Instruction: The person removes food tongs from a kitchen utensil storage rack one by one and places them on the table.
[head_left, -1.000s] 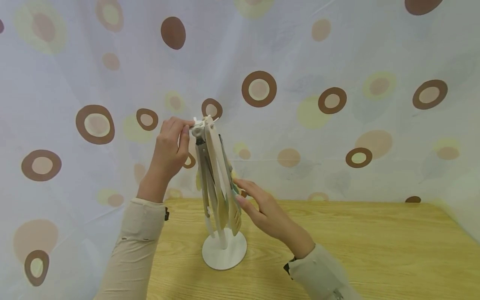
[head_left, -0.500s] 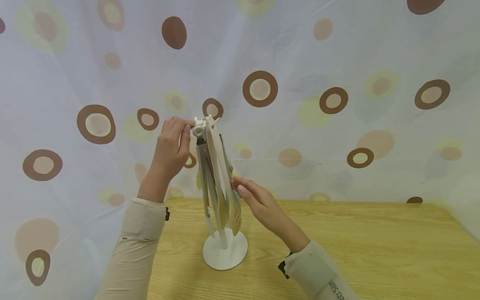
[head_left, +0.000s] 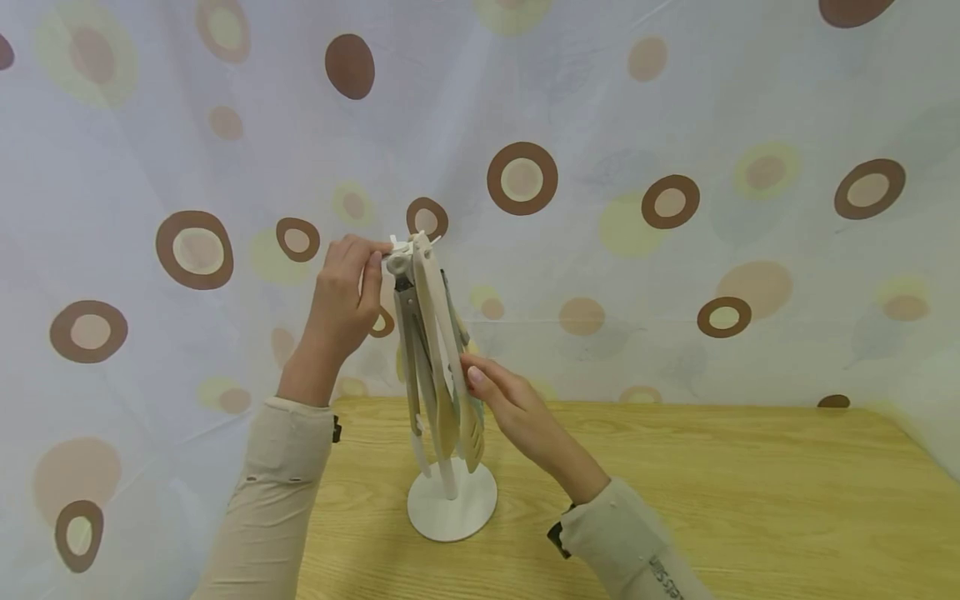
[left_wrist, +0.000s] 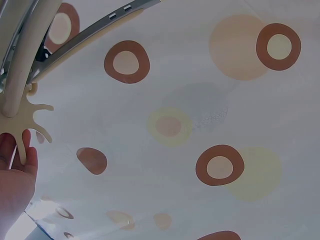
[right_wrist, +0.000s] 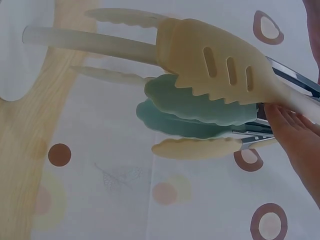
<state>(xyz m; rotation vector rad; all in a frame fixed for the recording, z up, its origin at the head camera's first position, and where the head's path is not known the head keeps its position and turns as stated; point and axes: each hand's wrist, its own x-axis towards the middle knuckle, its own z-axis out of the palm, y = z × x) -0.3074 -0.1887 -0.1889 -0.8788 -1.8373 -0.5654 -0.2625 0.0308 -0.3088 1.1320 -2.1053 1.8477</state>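
Pressing in from its own side, the right hand (head_left: 528, 417) has just brought its fingertips against the beige slotted tongs (right_wrist: 215, 55), so the hanging bundle is probably being steadied or turned by touch rather than lifted off. Its fingers look fairly straight and close together, tips meeting the tongs near the neck; whether the thumb also presses on anything I cannot tell. The slotted head juts out beyond those fingertips, and the teal tongs (right_wrist: 170, 91) and yellow tongs (right_wrist: 195, 149) hang just past them too. Above and across, the left hand (head_left: 343, 287) pinches a prong (left_wrist: 21, 150) at the top of the stand (head_left: 452, 517), whose round base sits on the desk (head_left: 675, 492), well below both sets of fingers.

Compared with a second ago, the right fingertips lie further in towards the stand, and the thumb has risen nearer the forefinger; teal that showed between them now shows below the thumb. The left fingers keep the same pinch.
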